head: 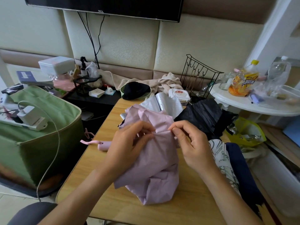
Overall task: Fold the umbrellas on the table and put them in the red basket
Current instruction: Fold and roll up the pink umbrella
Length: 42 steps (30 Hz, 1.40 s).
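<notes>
Both hands, left hand [129, 140] and right hand [193, 143], pinch the pink umbrella [154, 159] canopy between fingers [146, 127], apparently gathering pleats for folding on the table [97, 176].

Left hand [129, 143] and right hand [191, 143] raised close together; fingertips pinching.

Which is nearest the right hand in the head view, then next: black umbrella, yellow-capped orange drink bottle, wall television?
1. Black umbrella, crumpled on the table beyond the right hand.
2. Yellow-capped orange drink bottle, on the white side table at right.
3. Wall television, top, farthest.
</notes>
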Motion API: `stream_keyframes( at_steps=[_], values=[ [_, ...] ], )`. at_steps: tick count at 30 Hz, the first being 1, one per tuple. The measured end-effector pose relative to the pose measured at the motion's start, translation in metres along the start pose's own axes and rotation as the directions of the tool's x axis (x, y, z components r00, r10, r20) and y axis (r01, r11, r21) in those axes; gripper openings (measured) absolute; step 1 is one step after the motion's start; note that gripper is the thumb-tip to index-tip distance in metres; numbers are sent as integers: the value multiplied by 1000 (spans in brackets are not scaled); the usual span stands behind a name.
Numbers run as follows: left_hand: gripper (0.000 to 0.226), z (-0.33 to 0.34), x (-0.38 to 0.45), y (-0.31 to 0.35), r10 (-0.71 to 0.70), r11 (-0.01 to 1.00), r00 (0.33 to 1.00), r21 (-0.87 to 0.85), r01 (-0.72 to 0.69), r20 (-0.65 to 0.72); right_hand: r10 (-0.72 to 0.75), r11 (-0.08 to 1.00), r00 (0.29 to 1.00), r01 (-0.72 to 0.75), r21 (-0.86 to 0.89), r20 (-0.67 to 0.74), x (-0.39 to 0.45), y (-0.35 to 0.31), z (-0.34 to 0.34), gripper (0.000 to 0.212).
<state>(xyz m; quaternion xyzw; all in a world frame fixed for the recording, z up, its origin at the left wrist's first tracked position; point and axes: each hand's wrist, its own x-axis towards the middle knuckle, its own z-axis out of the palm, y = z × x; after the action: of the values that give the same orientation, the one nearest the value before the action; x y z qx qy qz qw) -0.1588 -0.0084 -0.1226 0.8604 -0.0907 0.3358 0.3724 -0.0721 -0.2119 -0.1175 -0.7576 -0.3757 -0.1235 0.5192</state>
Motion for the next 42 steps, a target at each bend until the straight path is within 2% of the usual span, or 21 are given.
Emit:
stream_keyframes(
  at_steps=[3, 5, 7, 9, 11, 12, 14, 16, 18, 21, 24, 25, 27, 29, 33, 36, 39, 42],
  values=[
    [13, -1, 0, 2, 44, 999, 999, 32, -43, -28, -1, 995, 1000, -1, 97, 22, -2, -2, -5, 11],
    [10, 0, 0, 4, 85, 995, 996, 60, -82, -41, 3, 996, 996, -11, 86, 84, -1, -3, -8, 22],
    [12, -1, 1, 8, 136, 987, 990, 94, -132, -36, -22, 999, 991, 17, 42, 132, 1, -2, -10, 15],
    [22, -6, 2, 11, 165, 977, 986, 133, -169, 36, 5, 994, 990, -20, 108, 140, 0, -3, -10, 3],
    [38, -16, 4, 10, 150, 962, 977, 205, -180, 153, 46, 973, 993, -70, 222, 111, -1, -2, -11, 7],
    [38, -20, 6, 8, 136, 958, 970, 222, -180, 200, 53, 957, 993, -80, 280, 103, -1, -1, -12, 8],
    [22, -24, 8, 3, 128, 967, 965, 186, -172, 230, 65, 926, 984, -121, 358, 165, 0, -1, -12, 18],
    [9, -26, 9, -1, 111, 983, 971, 121, -139, 210, 62, 947, 963, -140, 289, 263, 0, 3, -13, 37],
    [7, -26, 9, -1, 103, 989, 974, 83, -122, 201, 70, 972, 954, -131, 195, 290, 0, 7, -12, 34],
    [32, -19, 3, 12, 121, 987, 956, 70, -144, 267, 117, 968, 955, -171, 184, 271, 3, 12, -10, 15],
    [55, 4, -10, 24, 81, 976, 943, 164, -140, 322, 124, 963, 959, -178, 201, 255, 2, 15, -11, 6],
    [53, 12, -13, 25, 58, 971, 949, 203, -125, 310, 120, 965, 959, -173, 195, 256, 2, 15, -13, 4],
    [33, 20, -15, 24, 7, 968, 967, 239, -70, 254, 119, 967, 950, -177, 184, 287, 2, 13, -19, 8],
    [15, 21, -13, 23, -60, 977, 973, 214, 11, 222, 117, 972, 924, -182, 151, 363, 2, 12, -28, 12],
    [13, 21, -12, 23, -85, 987, 981, 150, 59, 171, 117, 979, 855, -185, 88, 505, -3, 13, -38, 26],
    [16, 21, -12, 25, -92, 987, 988, 141, 74, 125, 101, 979, 879, -170, 110, 465, -4, 12, -36, 23],
    [13, 19, -11, 27, -61, 987, 991, 154, 42, 122, 92, 975, 946, -149, 164, 312, -3, 9, -33, 11],
    [10, 17, -10, 28, -41, 983, 993, 184, 20, 113, 72, 964, 975, -122, 236, 209, -2, 5, -36, 10]
  ],
)
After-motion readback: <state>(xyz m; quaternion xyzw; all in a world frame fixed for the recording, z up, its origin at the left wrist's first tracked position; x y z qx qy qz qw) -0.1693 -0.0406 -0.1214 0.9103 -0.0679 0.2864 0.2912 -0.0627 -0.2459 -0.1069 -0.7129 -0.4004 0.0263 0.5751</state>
